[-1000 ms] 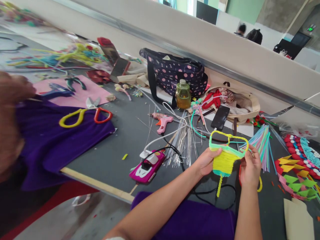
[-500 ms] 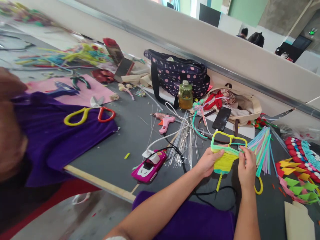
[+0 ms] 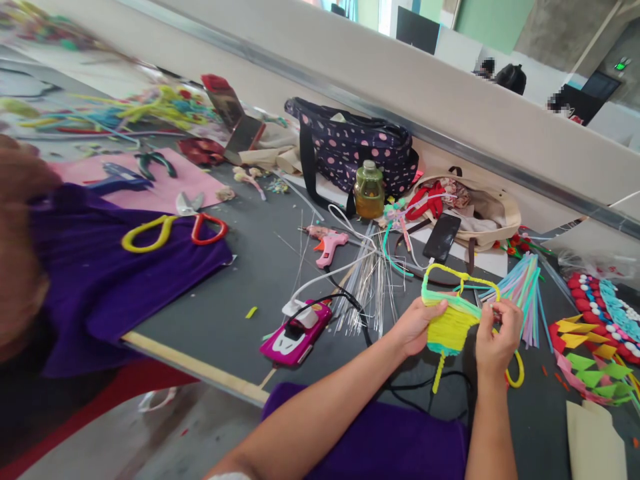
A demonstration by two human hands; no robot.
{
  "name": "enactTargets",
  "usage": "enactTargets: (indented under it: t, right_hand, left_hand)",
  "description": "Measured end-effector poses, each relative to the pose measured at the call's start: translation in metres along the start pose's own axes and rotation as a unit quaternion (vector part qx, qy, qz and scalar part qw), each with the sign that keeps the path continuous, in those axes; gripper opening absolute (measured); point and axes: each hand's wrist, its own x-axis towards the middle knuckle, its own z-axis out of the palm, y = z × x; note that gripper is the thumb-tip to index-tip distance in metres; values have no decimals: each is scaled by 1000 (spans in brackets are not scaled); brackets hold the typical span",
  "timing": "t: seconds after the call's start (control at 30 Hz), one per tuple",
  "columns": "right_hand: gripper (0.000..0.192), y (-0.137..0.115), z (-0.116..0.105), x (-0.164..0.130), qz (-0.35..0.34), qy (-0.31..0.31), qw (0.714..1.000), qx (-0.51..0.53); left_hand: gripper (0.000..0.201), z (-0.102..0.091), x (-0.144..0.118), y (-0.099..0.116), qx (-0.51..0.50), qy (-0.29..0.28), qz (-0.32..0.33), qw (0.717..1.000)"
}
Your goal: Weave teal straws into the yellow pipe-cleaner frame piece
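My left hand [image 3: 417,325] is closed on the left side of a pipe-cleaner craft [image 3: 450,327], thumb across its front. The craft has a yellow wound body, mint-green bands above and below, an open yellow loop frame on top and a twisted yellow stem hanging down. At its upper right corner, my right hand [image 3: 497,333] pinches the yellow frame between thumb and fingers; the fingertips partly hide that spot. A yellow loop handle [image 3: 517,370] shows just below my right hand. Pastel pipe cleaners [image 3: 527,300] fan out behind it.
Left of my arms lie a magenta toy-car-shaped device [image 3: 297,333], a pink glue gun [image 3: 330,243] and a bundle of metal wires [image 3: 373,293]. Scissors [image 3: 195,220] rest on purple cloth beside another person's arm [image 3: 23,253]. A bottle [image 3: 369,190] and phone [image 3: 443,238] stand farther back.
My right hand has shifted slightly right, and the yellow frame's right end is drawn out with it. My left hand keeps its hold on the craft.
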Motion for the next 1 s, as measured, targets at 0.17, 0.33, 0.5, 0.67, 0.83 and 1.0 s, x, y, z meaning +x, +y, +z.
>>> enactTargets:
  t: [0.17, 0.33, 0.5, 0.67, 0.83, 1.0]
  right_hand:
    - [21, -4, 0, -2, 101, 53, 993, 18]
    - [26, -2, 2, -1, 283, 72, 932, 214]
    - [39, 3, 0, 4, 401, 55, 839, 363]
    - [38, 12, 0, 5, 444, -9, 778, 445]
    - [34, 6, 3, 1, 384, 34, 861, 331]
    - [28, -5, 2, -1, 200, 108, 965, 132]
  left_hand:
    - [46, -2, 1, -2, -15, -5, -1, 1000]
    - [43, -3, 1, -1, -13, -15, -8, 1000]
    - [43, -5, 2, -2, -15, -9, -23, 1000]
    - [41, -7, 4, -3, -20, -2, -34, 999]
    - [45, -3, 2, 1, -2, -3, 15, 1000]
    - [46, 1, -1, 1, 19, 22, 46, 999]
